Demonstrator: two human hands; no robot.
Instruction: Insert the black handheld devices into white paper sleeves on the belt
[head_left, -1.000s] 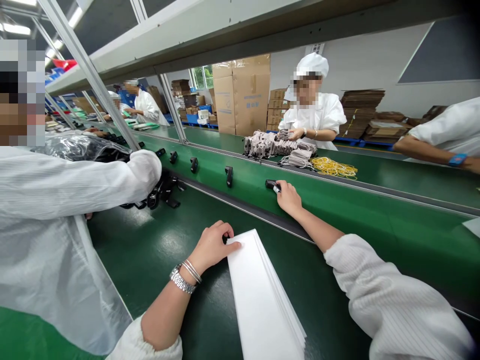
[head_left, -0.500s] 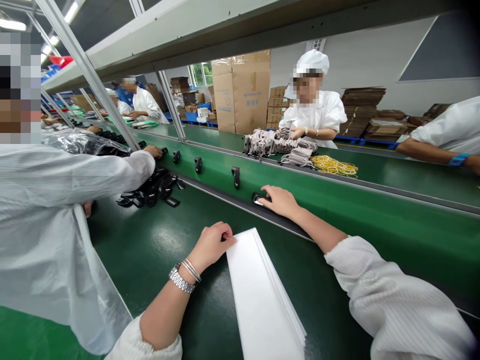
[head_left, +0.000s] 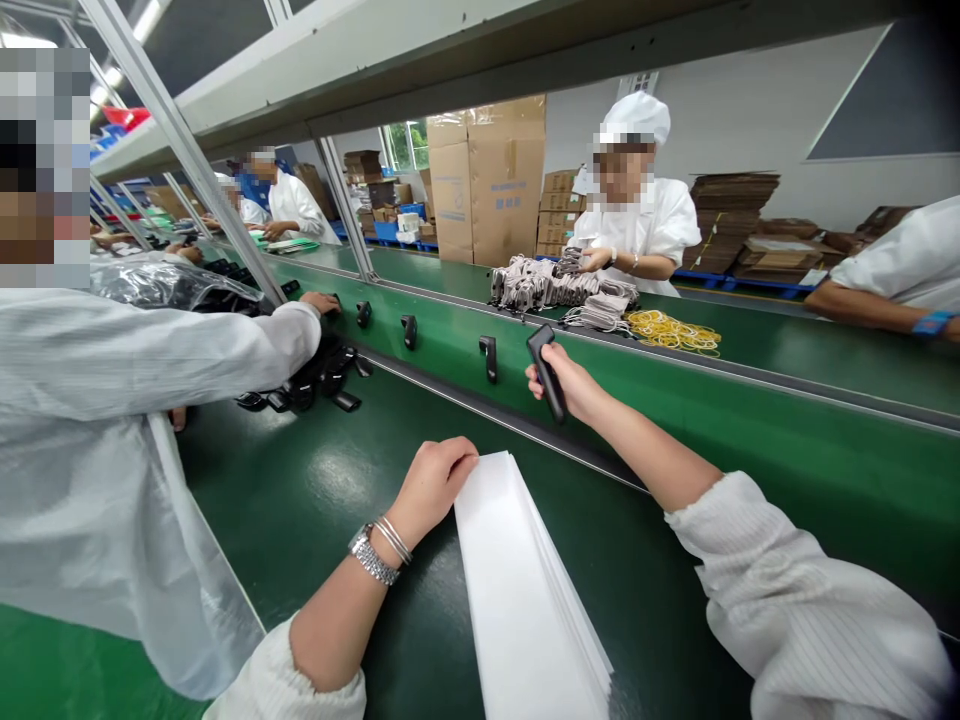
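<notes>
My right hand (head_left: 566,380) is closed around a black handheld device (head_left: 547,370) with a wider, bent head, holding it up above the green belt. A thin stack of white sheets (head_left: 517,580), perhaps flat sleeves, lies in front of me with its layers fanned along the right side. At its far left corner, my left hand (head_left: 439,480) pinches the edge between thumb and fingers. More black devices of the same shape stand spaced along the belt, the nearest black device (head_left: 488,359) just left of my right hand.
At left, a co-worker's sleeve (head_left: 247,345) reaches over a pile of black parts (head_left: 322,380). Across the belt, another person (head_left: 637,230) handles bundled grey cables (head_left: 555,285) beside yellow bands (head_left: 675,332). A metal post (head_left: 180,150) and overhead beam (head_left: 450,70) frame the line.
My right hand has lifted a black device off the belt's near edge and turned it upright. The other devices on the belt have shifted slightly right in view. My left hand stays at the sheets' corner.
</notes>
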